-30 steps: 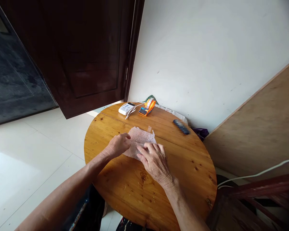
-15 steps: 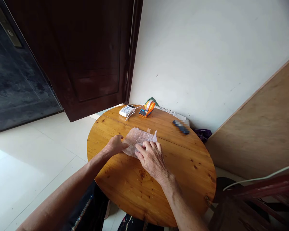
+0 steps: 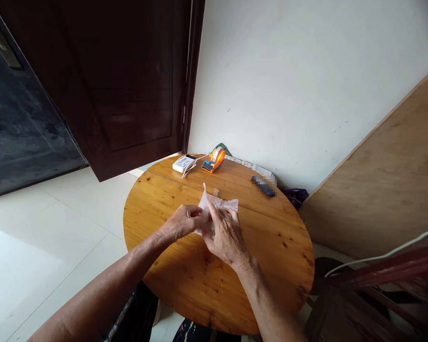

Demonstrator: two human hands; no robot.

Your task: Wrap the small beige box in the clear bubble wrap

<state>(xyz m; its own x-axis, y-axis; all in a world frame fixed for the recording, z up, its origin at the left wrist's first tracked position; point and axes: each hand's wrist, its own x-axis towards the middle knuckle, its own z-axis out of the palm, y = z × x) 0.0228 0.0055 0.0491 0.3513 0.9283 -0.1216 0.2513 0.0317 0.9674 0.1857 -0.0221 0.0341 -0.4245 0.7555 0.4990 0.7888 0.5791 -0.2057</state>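
The bubble wrap (image 3: 223, 203) lies at the middle of the round wooden worktop (image 3: 271, 266), its left corner standing up. The left hand (image 3: 185, 221) touches its left edge; whether the fingers pinch it I cannot tell. The right hand (image 3: 226, 235) rests over the wrap, thumb and forefinger spread. At the far side sit a white box (image 3: 181, 165) with a cord, an orange tape dispenser (image 3: 214, 161) and, farther right, a dark blurred object (image 3: 264, 186).

Bubble wrap (image 3: 223, 202) is translucent white, patterned with small bubbles; the worktop (image 3: 267, 256) orange-brown with dark knots; the tape dispenser (image 3: 219, 160) orange, blue and black; the cable (image 3: 189, 167) white; the door (image 3: 135, 104) dark reddish brown
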